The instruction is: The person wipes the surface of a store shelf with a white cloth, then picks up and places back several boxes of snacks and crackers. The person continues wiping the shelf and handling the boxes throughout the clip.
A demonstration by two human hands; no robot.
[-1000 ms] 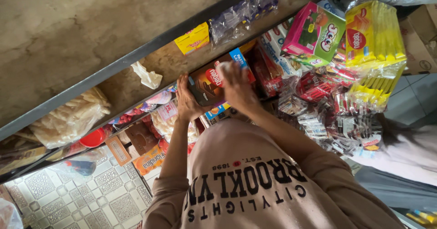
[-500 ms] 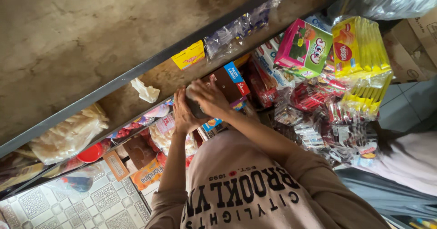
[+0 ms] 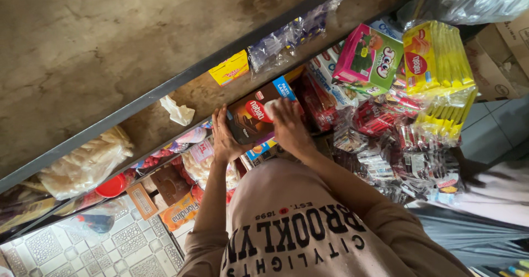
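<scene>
Shelf [image 3: 165,92]: long plank with a metal edge, running just beyond both hands.
Yellow wafer packs [image 3: 435,62]: stacked far right of the hands.
Brown snack box [image 3: 254,117]: between the hands, tilted against the shelf edge.
Left hand [image 3: 225,139]: clasps the box's lower end, seemingly to steady it.
Right hand [image 3: 287,124]: fingers pressed over its top face.

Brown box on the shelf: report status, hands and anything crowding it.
Left hand grips the brown box at its end. Right hand lies on top, fingers spread over it. Red packets crowd the box's far side; crumpled white paper lies apart.
</scene>
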